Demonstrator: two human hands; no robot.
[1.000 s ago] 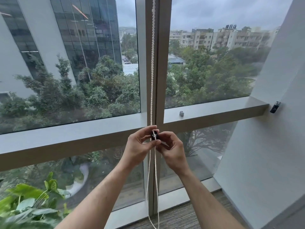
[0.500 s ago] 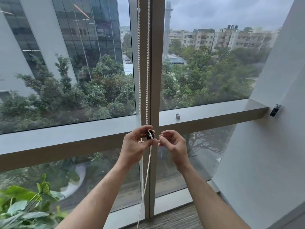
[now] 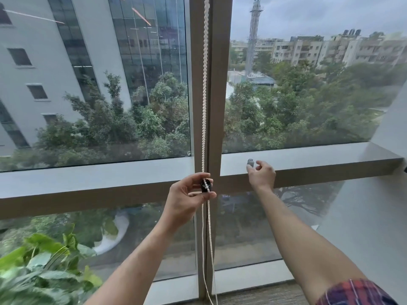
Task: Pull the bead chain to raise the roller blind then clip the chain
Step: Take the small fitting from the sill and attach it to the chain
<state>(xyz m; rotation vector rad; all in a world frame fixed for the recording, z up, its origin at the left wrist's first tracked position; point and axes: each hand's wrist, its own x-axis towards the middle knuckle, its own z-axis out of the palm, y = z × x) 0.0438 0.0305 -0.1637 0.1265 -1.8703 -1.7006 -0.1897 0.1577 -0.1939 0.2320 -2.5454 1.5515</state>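
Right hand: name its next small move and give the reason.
Probably pinch the small grey piece on the ledge. The right hand hovers at it with loosely curled, empty fingers, while the left hand holds the black clip on the bead chain.

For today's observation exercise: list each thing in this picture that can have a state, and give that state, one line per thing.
bead chain: hangs taut down the window frame, running through the clip.
black clip: on the chain, pinched.
left hand: holds the clip.
right hand: fingers loosely curled, holding nothing, beside the small grey cylinder.
small grey cylinder: upright on the ledge.
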